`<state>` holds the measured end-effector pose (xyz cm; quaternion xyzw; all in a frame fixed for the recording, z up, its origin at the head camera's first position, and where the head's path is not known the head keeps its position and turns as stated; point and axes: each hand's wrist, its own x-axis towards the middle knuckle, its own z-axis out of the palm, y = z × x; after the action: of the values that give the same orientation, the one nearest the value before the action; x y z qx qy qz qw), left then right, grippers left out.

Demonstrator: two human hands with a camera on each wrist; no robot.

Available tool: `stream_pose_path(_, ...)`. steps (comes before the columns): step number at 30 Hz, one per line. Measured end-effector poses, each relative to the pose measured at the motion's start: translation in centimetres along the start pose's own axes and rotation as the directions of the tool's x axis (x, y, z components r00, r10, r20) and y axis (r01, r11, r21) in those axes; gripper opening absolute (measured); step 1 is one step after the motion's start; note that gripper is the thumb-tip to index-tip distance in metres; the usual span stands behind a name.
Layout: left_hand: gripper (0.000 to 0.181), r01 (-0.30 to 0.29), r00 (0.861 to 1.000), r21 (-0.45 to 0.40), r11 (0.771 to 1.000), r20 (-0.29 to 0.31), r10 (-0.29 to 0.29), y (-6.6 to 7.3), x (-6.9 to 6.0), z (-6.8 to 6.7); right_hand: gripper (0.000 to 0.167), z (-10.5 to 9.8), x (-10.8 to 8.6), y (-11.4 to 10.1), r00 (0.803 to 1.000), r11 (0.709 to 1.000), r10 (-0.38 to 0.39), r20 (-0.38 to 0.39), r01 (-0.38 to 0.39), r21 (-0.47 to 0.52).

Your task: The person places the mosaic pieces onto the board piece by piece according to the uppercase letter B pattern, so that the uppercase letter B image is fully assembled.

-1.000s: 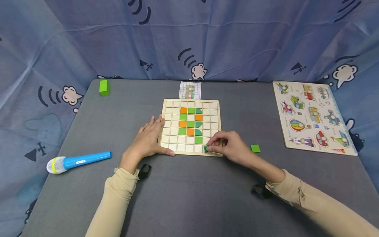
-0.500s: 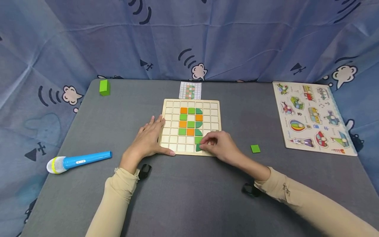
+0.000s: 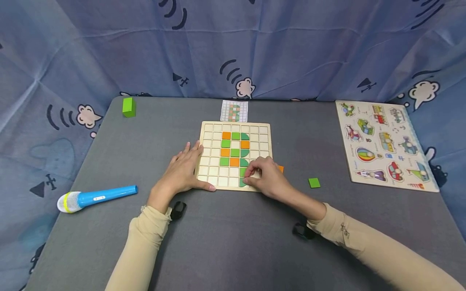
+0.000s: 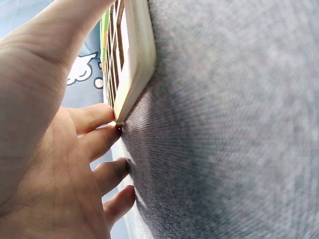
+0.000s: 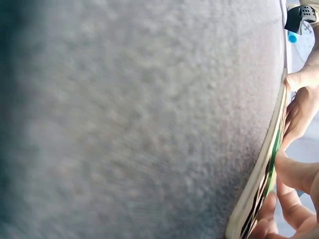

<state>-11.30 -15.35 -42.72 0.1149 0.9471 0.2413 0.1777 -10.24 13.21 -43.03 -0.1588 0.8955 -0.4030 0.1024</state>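
Note:
A wooden grid board [image 3: 212,171] lies at the middle of the table, with orange, light green and dark green tiles set in its cells. My left hand [image 3: 182,169] rests on the board's left side, fingers spread along the edge and thumb at the near corner. My right hand [image 3: 268,179] is over the lower right of the board. Its thumb and forefinger pinch a dark green curved tile [image 3: 242,182] at the bottom-row cell below a light green square. In the right wrist view the thumb [image 5: 296,172] touches the green tile; the fingers partly hide it.
A pattern card [image 3: 234,111] lies behind the board. Right of it are an orange tile [image 3: 280,168], partly hidden by the right hand, and a light green tile [image 3: 314,183]. A picture puzzle [image 3: 386,145], green block [image 3: 129,107] and toy microphone [image 3: 97,198] lie farther out.
My right hand has moved left with the dark green tile, from the board's lower right to the bottom-row cell. An orange tile has come into view behind it. The left hand stays still.

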Motion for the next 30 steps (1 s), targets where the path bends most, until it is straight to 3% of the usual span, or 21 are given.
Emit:
stream_pose_path(11, 0.142, 0.002, 1.0, -0.004, 1.0, -0.001, -0.002, -0.2, 0.1, 0.1, 0.017, -0.4, 0.0, 0.6, 0.999, 0.999, 0.027, -0.046, -0.029, -0.031)
stream_pose_path(19, 0.142, -0.001, 1.0, -0.003, 1.0, 0.003, 0.001, 0.0, 0.0, 0.0, 0.008, -3.5, -1.4, 1.7, 0.996, 0.995, 0.093, -0.011, -0.093, -0.033)
stream_pose_path(25, 0.142, 0.003, 1.0, 0.0, 1.0, 0.012, -0.003, 0.1, -0.1, 0.0, 0.026, -6.2, -3.2, 3.4, 0.987, 0.986, 0.151, 0.055, -0.146, -0.079)
stream_pose_path(30, 0.142, -0.001, 1.0, -0.001, 1.0, 0.013, 0.001, 0.0, -0.2, 0.0, 0.05, -7.9, -4.4, 4.6, 0.984, 0.984, 0.142, 0.106, -0.129, -0.124)
